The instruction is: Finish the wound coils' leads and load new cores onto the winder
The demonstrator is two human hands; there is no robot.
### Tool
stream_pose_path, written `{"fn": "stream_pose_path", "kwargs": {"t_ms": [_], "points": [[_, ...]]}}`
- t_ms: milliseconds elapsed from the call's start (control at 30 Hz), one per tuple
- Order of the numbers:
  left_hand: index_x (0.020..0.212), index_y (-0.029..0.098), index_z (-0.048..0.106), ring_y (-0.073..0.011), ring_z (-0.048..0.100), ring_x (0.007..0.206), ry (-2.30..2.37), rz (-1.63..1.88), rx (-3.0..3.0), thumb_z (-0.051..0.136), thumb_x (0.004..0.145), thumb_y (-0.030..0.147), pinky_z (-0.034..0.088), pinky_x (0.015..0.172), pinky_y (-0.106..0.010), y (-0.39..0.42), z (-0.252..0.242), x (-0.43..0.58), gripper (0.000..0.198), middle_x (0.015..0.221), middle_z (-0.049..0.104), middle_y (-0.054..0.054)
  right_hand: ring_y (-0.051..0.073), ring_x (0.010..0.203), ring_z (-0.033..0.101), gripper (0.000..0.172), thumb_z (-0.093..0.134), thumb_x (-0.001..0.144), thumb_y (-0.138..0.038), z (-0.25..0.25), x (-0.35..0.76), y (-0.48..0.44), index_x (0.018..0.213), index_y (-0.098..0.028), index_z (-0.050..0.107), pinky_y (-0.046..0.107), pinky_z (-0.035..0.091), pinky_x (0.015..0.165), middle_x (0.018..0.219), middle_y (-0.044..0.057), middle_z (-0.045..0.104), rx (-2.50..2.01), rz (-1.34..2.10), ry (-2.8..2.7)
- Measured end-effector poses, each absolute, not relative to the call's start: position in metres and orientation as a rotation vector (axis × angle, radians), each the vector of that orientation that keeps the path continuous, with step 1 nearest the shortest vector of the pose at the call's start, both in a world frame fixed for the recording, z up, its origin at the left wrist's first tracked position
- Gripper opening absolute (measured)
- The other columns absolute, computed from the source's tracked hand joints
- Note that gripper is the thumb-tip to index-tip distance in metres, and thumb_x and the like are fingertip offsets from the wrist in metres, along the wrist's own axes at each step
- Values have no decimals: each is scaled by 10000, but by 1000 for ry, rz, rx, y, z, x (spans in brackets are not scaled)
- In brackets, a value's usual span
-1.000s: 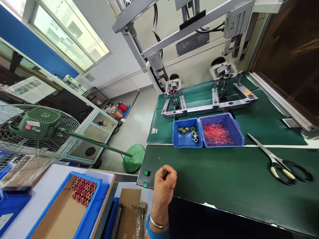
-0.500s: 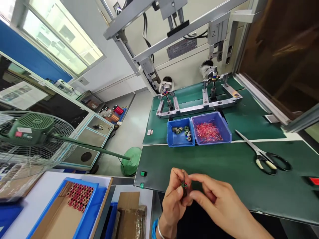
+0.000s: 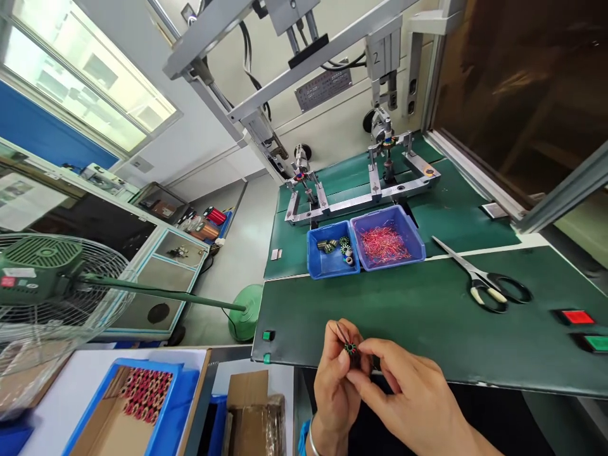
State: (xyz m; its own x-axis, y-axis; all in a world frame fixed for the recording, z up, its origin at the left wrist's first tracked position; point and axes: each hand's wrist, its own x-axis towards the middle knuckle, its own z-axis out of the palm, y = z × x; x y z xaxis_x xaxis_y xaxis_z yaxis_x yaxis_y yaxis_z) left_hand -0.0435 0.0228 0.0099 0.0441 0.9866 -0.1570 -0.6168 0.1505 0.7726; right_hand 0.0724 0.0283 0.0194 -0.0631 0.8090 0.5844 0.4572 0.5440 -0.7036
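My left hand (image 3: 335, 383) and my right hand (image 3: 408, 396) meet at the near edge of the green bench (image 3: 427, 323). Between their fingertips they pinch a small round wound coil part (image 3: 350, 348) with green and red on its face and a thin wire sticking up from it. Both hands are closed on it. Behind them stand a blue bin with several similar round parts (image 3: 331, 253) and a blue bin of red wire offcuts (image 3: 386, 239).
Scissors (image 3: 479, 278) lie on the bench to the right, with a red button (image 3: 577, 316) and a green button (image 3: 597, 342) beyond. A winding machine fixture (image 3: 356, 183) stands at the back. A green pedestal fan (image 3: 47, 278) and a blue tray of red coils (image 3: 145, 392) are on the left.
A second ago only my left hand held the part; my right hand has come in and now pinches it too. The view has swung right, showing the red and green buttons.
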Motion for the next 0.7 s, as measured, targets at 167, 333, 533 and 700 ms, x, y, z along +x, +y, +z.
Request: {"fn": "stream_pose_path", "kwargs": {"t_ms": [167, 333, 533, 700], "points": [[822, 223, 581, -123, 427, 678, 797, 1404, 583, 750, 785, 358, 402, 671, -252, 20, 11, -43, 220, 818, 454, 8, 65, 380, 446, 107, 508, 980, -196, 17, 74, 26, 903, -199, 582, 199, 414, 448, 627, -42, 620, -1041, 451, -1698], [841, 223, 628, -138, 443, 744, 859, 1423, 627, 775, 780, 361, 438, 697, -242, 16, 4, -40, 211, 847, 469, -8, 73, 425, 491, 173, 444, 942, -97, 18, 78, 28, 861, -212, 544, 183, 419, 461, 612, -48, 576, -1012, 529, -1715], [861, 243, 665, -98, 441, 639, 922, 1477, 582, 731, 840, 361, 422, 590, -197, 21, -1, -41, 137, 825, 480, 9, 70, 396, 438, 197, 401, 932, -112, 24, 86, 24, 787, -237, 444, 176, 386, 423, 540, -90, 447, -936, 672, -1795], [870, 255, 700, -90, 446, 644, 897, 1464, 614, 743, 833, 351, 441, 618, -189, 20, -1, -41, 112, 858, 507, 6, 68, 381, 416, 91, 482, 988, -195, 17, 90, 29, 994, -195, 573, 179, 410, 435, 551, -88, 482, -996, 529, -1706]]}}
